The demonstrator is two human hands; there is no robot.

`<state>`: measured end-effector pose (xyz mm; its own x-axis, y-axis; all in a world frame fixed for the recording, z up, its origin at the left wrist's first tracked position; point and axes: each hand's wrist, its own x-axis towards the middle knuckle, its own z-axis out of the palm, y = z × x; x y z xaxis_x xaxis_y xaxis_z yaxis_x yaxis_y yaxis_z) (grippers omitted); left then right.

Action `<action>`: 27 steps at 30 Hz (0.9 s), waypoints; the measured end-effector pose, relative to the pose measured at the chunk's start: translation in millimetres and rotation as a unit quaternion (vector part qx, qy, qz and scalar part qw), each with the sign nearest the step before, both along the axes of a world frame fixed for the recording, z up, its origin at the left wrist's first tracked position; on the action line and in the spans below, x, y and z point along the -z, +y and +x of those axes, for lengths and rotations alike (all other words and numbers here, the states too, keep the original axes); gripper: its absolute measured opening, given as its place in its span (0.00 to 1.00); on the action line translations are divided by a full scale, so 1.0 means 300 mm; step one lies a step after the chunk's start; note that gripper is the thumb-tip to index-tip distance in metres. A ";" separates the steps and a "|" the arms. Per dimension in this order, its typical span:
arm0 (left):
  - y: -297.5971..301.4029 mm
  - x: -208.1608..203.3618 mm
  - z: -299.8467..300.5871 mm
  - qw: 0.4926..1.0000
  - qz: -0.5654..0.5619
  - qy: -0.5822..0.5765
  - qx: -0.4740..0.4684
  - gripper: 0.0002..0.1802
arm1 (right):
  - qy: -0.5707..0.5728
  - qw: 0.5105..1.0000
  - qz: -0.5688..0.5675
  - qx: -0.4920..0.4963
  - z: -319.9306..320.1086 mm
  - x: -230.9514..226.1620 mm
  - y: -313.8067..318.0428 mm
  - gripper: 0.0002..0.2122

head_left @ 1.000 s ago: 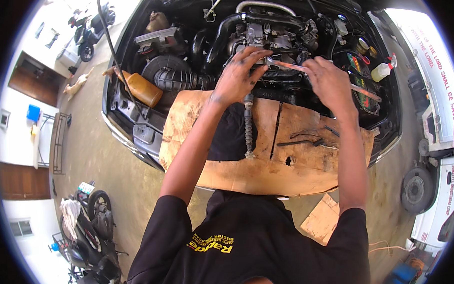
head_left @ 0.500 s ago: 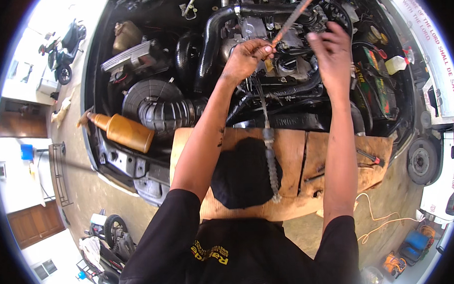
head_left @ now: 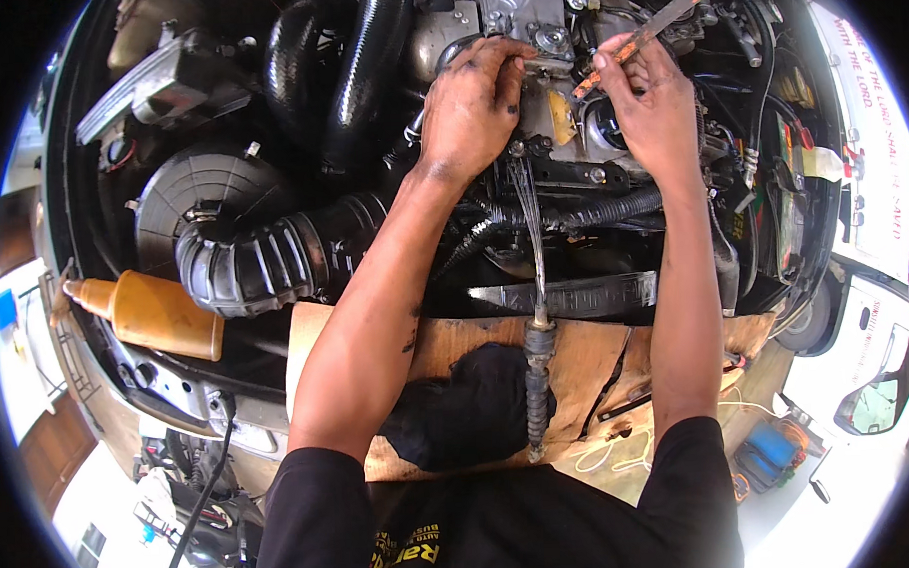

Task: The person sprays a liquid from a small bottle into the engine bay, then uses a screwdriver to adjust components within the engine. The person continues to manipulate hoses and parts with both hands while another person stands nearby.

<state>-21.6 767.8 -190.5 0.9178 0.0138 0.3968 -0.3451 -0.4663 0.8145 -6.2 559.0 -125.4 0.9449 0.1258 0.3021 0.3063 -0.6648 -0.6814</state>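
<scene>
I am leaning over an open engine bay. My left hand (head_left: 471,103), dark with grease, rests fingers-down on a metal engine part (head_left: 525,21) near the top middle. A steel cable (head_left: 533,231) runs down from under it to a ribbed black boot (head_left: 536,386) lying on a wooden board (head_left: 592,364). My right hand (head_left: 648,102) grips a long, thin, rusty orange-brown tool (head_left: 656,22) that slants up to the right, its lower tip close to my left fingertips.
A ribbed black intake hose (head_left: 263,261) and round air-filter housing (head_left: 201,193) fill the left side. An amber oil bottle (head_left: 155,314) lies on the front left edge. A black cloth (head_left: 464,404) sits on the board. A white vehicle (head_left: 871,169) stands to the right.
My head has moved closer over the engine, so the hands fill more of the view. Both hands stay on the same engine part, with the thin tool still in the right hand.
</scene>
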 end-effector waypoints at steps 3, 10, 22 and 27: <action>-0.007 0.009 -0.012 0.999 0.033 -0.021 -0.006 0.11 | -0.002 0.999 -0.022 -0.025 0.012 0.010 -0.029 0.08; -0.022 -0.011 -0.023 0.992 0.088 -0.094 0.006 0.10 | -0.051 0.997 0.002 -0.065 0.030 0.060 -0.044 0.06; -0.019 0.011 -0.023 0.990 0.108 -0.082 0.024 0.10 | 0.075 0.983 0.083 -0.148 0.038 0.078 -0.059 0.03; -0.019 0.015 -0.027 0.990 0.089 -0.111 0.019 0.11 | 0.071 0.986 0.034 -0.148 0.034 0.055 -0.047 0.06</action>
